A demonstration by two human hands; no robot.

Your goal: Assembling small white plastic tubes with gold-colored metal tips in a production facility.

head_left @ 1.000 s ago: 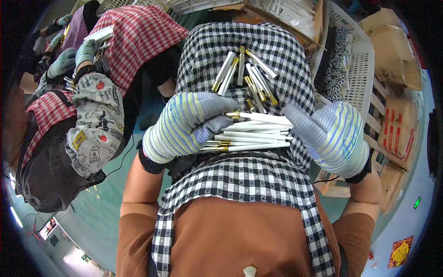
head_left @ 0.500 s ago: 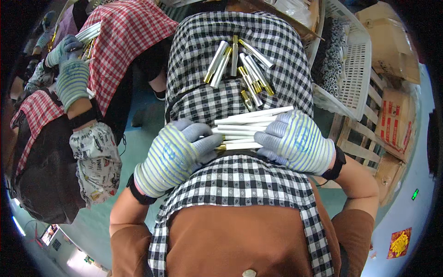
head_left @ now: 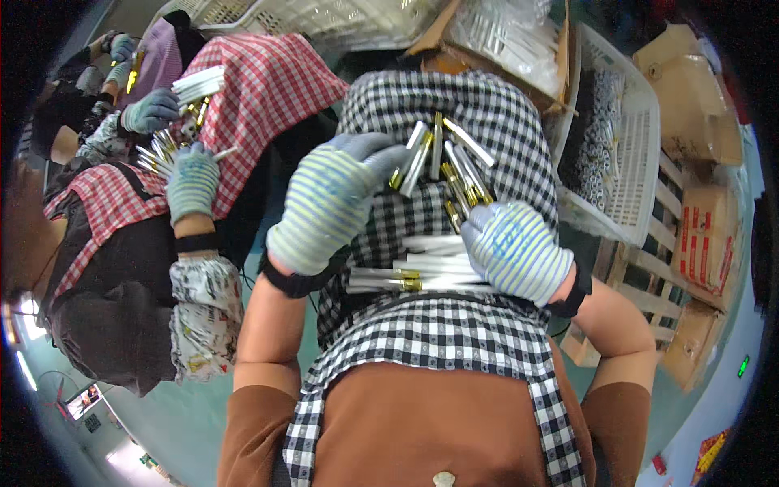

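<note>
The white tubes (head_left: 422, 268) were seen stacked side by side across the black-and-white checked apron (head_left: 438, 341), just below the loose pile of gold-capped tubes (head_left: 450, 166) that lay higher on the same apron. The near end of the stack was covered by the right hand (head_left: 519, 252), whose gloved fingers were curled over the tube ends; how many were gripped could not be made out. The left hand (head_left: 329, 203) was placed at the upper left of the stack, its fingers stretched toward the loose pile and touching one or two tubes there, with the tips partly hidden; probably nothing was clamped. Compared with half a second earlier, the left hand had been lifted off the stack and moved up to the loose pile, while the right hand had stayed on the stack. To the right of the apron a white plastic basket (head_left: 633, 162) was cut off by the cardboard boxes (head_left: 698, 227). To the left, another person's gloved hand (head_left: 193, 183) was seen on a red checked apron (head_left: 260, 97).
</note>
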